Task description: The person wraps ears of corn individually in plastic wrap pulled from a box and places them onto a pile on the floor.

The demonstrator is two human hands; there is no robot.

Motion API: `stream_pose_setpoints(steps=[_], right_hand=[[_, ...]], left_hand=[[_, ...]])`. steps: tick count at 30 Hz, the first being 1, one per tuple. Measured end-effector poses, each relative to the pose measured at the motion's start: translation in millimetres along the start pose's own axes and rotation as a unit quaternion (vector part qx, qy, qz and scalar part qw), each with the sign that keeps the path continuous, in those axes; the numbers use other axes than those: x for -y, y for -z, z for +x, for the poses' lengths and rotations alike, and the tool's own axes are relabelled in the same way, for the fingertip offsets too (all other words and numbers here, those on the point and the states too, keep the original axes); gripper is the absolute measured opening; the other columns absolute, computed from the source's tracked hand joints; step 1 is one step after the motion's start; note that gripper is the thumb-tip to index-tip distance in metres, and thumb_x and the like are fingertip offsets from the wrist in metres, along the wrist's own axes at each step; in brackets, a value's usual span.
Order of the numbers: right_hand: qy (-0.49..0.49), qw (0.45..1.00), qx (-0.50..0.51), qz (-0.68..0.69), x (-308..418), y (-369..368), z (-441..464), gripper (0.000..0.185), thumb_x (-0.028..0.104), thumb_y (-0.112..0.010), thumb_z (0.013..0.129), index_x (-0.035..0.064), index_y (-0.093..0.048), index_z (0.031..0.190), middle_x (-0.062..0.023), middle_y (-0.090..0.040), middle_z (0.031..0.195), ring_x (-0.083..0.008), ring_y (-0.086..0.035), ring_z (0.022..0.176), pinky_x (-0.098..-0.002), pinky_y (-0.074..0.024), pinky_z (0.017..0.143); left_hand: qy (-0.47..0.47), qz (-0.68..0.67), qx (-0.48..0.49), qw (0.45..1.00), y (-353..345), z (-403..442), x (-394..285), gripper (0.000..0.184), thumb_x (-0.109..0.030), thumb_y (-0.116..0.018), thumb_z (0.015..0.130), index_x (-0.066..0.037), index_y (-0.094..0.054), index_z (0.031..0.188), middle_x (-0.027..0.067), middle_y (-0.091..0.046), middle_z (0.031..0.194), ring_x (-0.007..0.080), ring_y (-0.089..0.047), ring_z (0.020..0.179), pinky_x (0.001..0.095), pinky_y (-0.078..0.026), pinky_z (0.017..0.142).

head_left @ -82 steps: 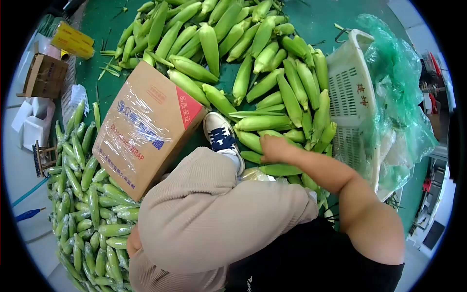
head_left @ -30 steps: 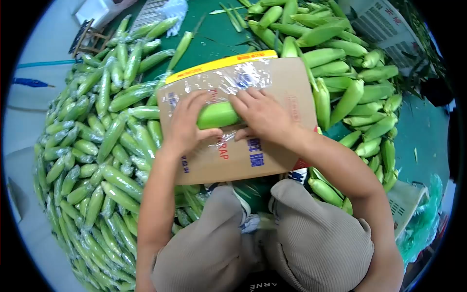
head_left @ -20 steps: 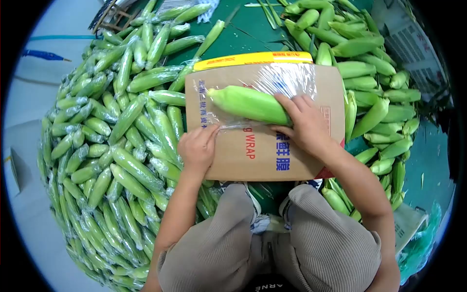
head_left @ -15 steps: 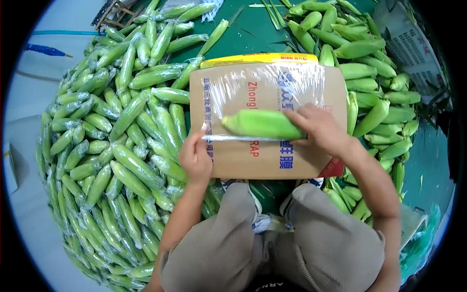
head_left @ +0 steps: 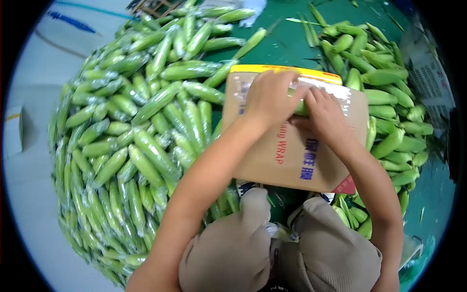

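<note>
A green ear of corn in its husk [head_left: 299,106] shows between my hands, above the cardboard box [head_left: 258,165]. My left hand [head_left: 272,95] is closed over the corn's left end, its fingers slightly smeared by motion. My right hand [head_left: 326,111] closes around the other end from the right. Most of the ear is covered by my hands. Clear plastic film [head_left: 351,103] shines on the box top. A yellow strip [head_left: 311,74] with print runs along the box's far edge.
Film-wrapped ears of corn [head_left: 151,155] form a big heap at my left. Ears without film [head_left: 389,112] lie piled at my right. The box rests before my knees [head_left: 228,238]. Beyond it is a green surface [head_left: 292,39]; a blue pointed object [head_left: 70,22] lies far left.
My left hand has moved from the box's left side up and right, onto the corn. The ear has shifted away from me and is now largely covered. The view has shifted left.
</note>
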State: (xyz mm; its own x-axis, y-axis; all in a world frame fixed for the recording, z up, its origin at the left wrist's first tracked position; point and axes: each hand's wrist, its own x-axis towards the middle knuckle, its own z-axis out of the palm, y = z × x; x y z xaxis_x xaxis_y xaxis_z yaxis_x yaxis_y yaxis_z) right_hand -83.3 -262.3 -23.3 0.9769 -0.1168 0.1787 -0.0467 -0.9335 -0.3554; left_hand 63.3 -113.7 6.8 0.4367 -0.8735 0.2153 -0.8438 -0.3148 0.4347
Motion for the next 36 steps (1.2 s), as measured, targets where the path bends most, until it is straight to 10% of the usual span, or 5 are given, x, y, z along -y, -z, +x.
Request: stream_pose_setpoints(steps=[7,18,25,30,36], right_hand=[[-0.073,0.915,0.315,0.243,-5.7,58.5,10.4,0.067,0.049,-0.077,0.092,0.0012,-0.057,0.136,-0.0261,-0.073,0.11,-0.0427,-0.069,0.105,-0.0474,-0.0543,0.091],[0.136,0.979,0.149,0.017,-8.9,-14.1,20.7,0.062,0.046,-0.071,0.093,0.018,-0.062,0.148,-0.004,-0.046,0.165,-0.0322,-0.027,0.16,-0.0567,-0.008,0.132],[0.132,0.964,0.131,0.192,31.2,9.4,-56.2,0.074,0.032,-0.089,0.076,0.0064,-0.06,0.139,-0.0225,-0.055,0.147,-0.0443,-0.052,0.137,-0.0529,-0.042,0.114],[-0.169,0.675,0.503,0.512,77.5,23.2,-166.0,0.092,0.041,-0.096,0.074,0.0019,-0.053,0.145,-0.0221,-0.061,0.14,-0.0323,-0.058,0.131,-0.0415,-0.0432,0.114],[-0.118,0.808,0.238,0.526,100.5,-0.1,-121.6,0.111,0.022,-0.094,0.076,-0.0011,-0.027,0.161,-0.0257,-0.049,0.151,-0.0352,-0.049,0.141,-0.0446,-0.0408,0.117]], left_hand=[[-0.102,0.089,-0.009,0.991,-17.2,-42.9,-12.8,0.054,-0.016,-0.082,0.073,-0.012,-0.07,0.125,0.0115,-0.073,0.123,0.0297,-0.069,0.108,0.0457,-0.054,0.09],[-0.051,-0.087,0.452,0.886,-9.5,-69.0,-51.6,0.042,-0.032,-0.088,0.062,-0.002,-0.077,0.09,0.0207,-0.076,0.095,0.0392,-0.074,0.091,0.0482,-0.059,0.083],[-0.008,-0.319,0.665,0.676,-21.6,-171.3,-65.3,0.069,-0.031,-0.089,0.066,0.0,-0.065,0.123,0.0209,-0.073,0.112,0.0371,-0.069,0.106,0.043,-0.054,0.095],[0.085,-0.459,0.457,0.757,23.2,-192.5,-30.7,0.105,-0.029,-0.093,0.067,-0.006,-0.045,0.157,0.0193,-0.064,0.14,0.0355,-0.06,0.129,0.0399,-0.046,0.112],[0.246,-0.742,-0.249,0.572,-5.1,-160.3,-46.2,0.081,-0.004,-0.079,0.09,-0.015,-0.032,0.156,0.0192,-0.062,0.134,0.0339,-0.065,0.125,0.0542,-0.054,0.109]])
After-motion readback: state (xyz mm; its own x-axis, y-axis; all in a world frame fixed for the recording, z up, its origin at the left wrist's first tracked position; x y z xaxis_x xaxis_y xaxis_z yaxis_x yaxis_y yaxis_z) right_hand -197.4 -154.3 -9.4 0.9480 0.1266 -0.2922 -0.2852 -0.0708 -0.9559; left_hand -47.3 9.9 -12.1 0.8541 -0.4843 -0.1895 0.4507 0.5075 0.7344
